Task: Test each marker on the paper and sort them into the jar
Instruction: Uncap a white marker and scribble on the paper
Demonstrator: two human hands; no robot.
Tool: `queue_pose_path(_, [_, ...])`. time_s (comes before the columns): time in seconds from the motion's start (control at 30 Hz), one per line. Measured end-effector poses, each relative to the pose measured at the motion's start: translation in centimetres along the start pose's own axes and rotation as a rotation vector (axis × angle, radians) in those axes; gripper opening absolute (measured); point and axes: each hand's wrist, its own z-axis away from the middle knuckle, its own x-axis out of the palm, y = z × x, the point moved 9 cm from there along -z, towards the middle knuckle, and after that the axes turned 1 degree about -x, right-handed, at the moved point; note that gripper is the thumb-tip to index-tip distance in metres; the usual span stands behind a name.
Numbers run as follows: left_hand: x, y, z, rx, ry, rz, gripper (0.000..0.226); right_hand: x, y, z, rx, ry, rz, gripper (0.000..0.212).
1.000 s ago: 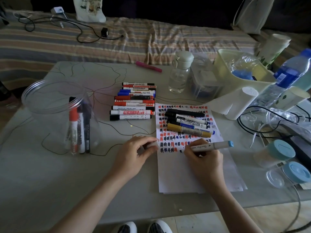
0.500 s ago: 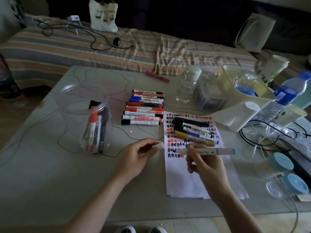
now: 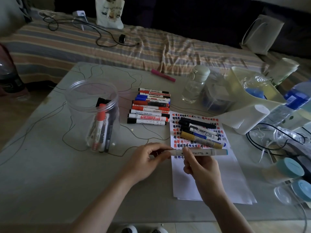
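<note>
the white marker point(image 3: 200, 152) (blue end to the right) lies level above the paper point(image 3: 210, 179), gripped by the right hand point(image 3: 200, 167); the left hand point(image 3: 146, 158) pinches its left end, near the jar point(image 3: 92, 105).

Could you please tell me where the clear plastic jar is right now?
In the head view, the clear plastic jar stands left of centre on the grey table, left of the row of whiteboard markers.

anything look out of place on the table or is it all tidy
One pink marker lies alone at the table's far edge, askew, well apart from the neat row of markers and the jar. Otherwise nothing looks spilled or damaged.
</note>
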Motion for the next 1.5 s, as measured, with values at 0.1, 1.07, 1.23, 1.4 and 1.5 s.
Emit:
queue_pose_path(0.1, [-0.2,-0.1,0.1,-0.015,0.008,0.024,0.021,0.6,0.1,-0.3,0.027,-0.026,-0.007,0.026])
queue_pose_path(1.07, [5.1,5.9,4.0,-0.317,-0.326,0.197,0.043,-2.5,-4.5,3.1,-0.037,0.055,-0.194,0.011])
queue_pose_path(1.23, [4.4,7.3,4.2,-0.183,-0.264,-0.121,0.024,-2.6,-3.9,4.0,0.050,-0.017,-0.187,0.035])
queue_pose_path(1.4, [4.8,7.6,4.3,-0.189,-0.305,-0.223,0.028,-2.0,-3.7,4.8,0.012,-0.072,0.016,0.026])
queue_pose_path(1.5, [5.2,7.4,4.2,-0.164,-0.315,-0.239,0.028,-2.2,-3.6,4.9,0.003,-0.051,-0.016,0.022])
